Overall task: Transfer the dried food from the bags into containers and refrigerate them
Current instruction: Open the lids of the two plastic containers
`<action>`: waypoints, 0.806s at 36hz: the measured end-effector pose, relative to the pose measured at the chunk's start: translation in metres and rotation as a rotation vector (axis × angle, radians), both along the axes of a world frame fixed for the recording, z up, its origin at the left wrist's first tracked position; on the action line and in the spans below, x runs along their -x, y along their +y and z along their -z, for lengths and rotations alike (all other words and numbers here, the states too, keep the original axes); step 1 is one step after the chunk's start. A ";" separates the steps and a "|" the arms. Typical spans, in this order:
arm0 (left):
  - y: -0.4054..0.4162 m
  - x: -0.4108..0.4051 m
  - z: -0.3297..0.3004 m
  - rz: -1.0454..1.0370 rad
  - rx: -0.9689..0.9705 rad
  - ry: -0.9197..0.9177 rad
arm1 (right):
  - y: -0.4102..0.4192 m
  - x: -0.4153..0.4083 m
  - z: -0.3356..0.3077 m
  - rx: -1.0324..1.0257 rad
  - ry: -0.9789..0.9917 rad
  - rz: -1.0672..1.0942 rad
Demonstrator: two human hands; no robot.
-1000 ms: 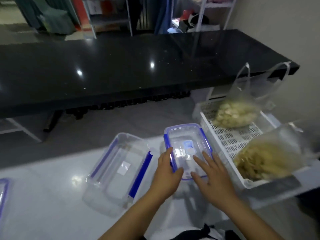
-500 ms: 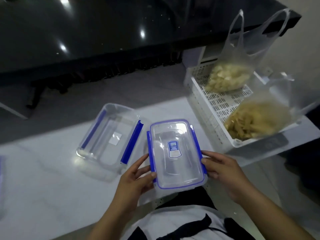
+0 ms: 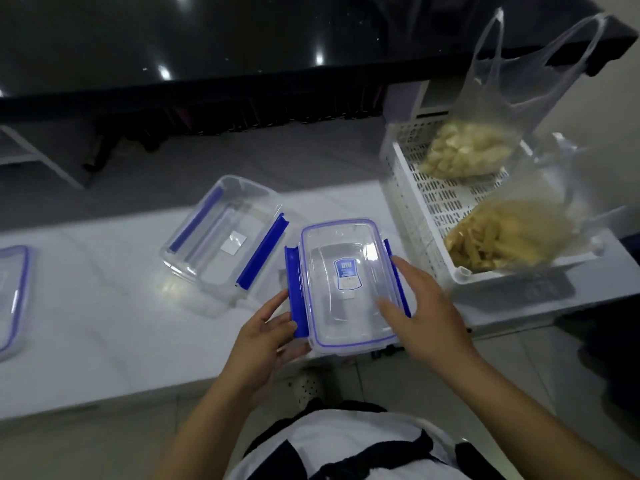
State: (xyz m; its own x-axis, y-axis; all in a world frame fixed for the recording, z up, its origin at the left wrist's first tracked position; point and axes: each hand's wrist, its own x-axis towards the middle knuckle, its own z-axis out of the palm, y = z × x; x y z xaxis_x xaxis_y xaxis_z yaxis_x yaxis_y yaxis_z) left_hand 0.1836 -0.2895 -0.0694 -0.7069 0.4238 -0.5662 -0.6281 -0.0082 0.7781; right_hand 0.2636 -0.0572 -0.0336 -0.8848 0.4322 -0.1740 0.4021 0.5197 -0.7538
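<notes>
A clear lidded container point(image 3: 346, 282) with blue side clasps sits at the near edge of the white counter point(image 3: 104, 306). Its left clasp is flipped outward. My left hand point(image 3: 266, 337) grips that left side at the clasp. My right hand point(image 3: 422, 310) lies on the right clasp and lid edge, fingers spread. An open, empty container point(image 3: 221, 237) with blue clasps stands to the left, lidless. Two clear plastic bags rest in a white slotted tray point(image 3: 446, 209): a far bag of pale dried chunks point(image 3: 467, 150) and a near bag of yellowish dried strips point(image 3: 509, 233).
A loose lid point(image 3: 10, 299) lies at the counter's left edge. A black glossy table point(image 3: 242, 39) runs across the back, beyond a strip of grey floor. The tray overhangs the counter's right end. My torso is just below the near edge.
The lidded container was pulled from beside the tray to the near edge. Its left clasp has swung open, and my right hand has shifted onto the right clasp. The view tilted downward.
</notes>
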 end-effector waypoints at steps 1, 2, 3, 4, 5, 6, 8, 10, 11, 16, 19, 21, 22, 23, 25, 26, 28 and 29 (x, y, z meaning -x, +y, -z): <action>0.004 -0.004 -0.003 -0.001 0.043 0.026 | -0.007 0.004 -0.004 -0.096 -0.063 -0.079; 0.008 -0.008 -0.007 0.002 0.099 0.072 | -0.014 0.010 -0.006 -0.175 -0.133 -0.141; 0.011 -0.011 -0.010 0.019 0.181 0.148 | -0.022 0.015 -0.006 -0.233 -0.192 -0.190; 0.012 -0.014 -0.010 0.055 0.309 0.264 | -0.030 0.021 -0.005 -0.275 -0.242 -0.227; 0.011 -0.014 -0.009 0.108 0.479 0.411 | -0.036 0.027 -0.002 -0.309 -0.285 -0.257; 0.008 -0.014 -0.007 0.177 0.656 0.562 | -0.041 0.031 0.001 -0.343 -0.322 -0.283; -0.001 -0.012 0.000 0.321 0.928 0.774 | -0.047 0.038 0.010 -0.410 -0.367 -0.316; -0.013 -0.008 0.009 0.461 1.169 0.800 | -0.050 0.040 0.017 -0.444 -0.372 -0.323; -0.021 -0.007 0.014 0.528 1.268 0.756 | -0.052 0.042 0.019 -0.445 -0.363 -0.322; -0.048 -0.013 0.035 0.670 1.375 0.559 | -0.053 0.050 0.017 -0.424 -0.364 -0.330; -0.051 -0.020 0.041 0.653 1.390 0.618 | -0.054 0.053 0.017 -0.433 -0.357 -0.308; -0.052 -0.023 0.043 0.635 1.374 0.643 | -0.055 0.055 0.020 -0.455 -0.365 -0.310; -0.052 -0.024 0.044 0.624 1.368 0.651 | -0.055 0.056 0.021 -0.467 -0.379 -0.317; -0.053 -0.025 0.044 0.619 1.365 0.659 | -0.056 0.057 0.022 -0.480 -0.395 -0.323; -0.056 -0.025 0.046 0.633 1.347 0.673 | -0.058 0.059 0.023 -0.502 -0.407 -0.315; -0.059 -0.025 0.047 0.650 1.322 0.681 | -0.060 0.059 0.022 -0.512 -0.393 -0.297; -0.070 -0.020 0.048 0.687 1.251 0.701 | -0.064 0.058 0.021 -0.543 -0.359 -0.252; -0.077 -0.017 0.047 0.689 1.214 0.708 | -0.066 0.057 0.019 -0.567 -0.344 -0.230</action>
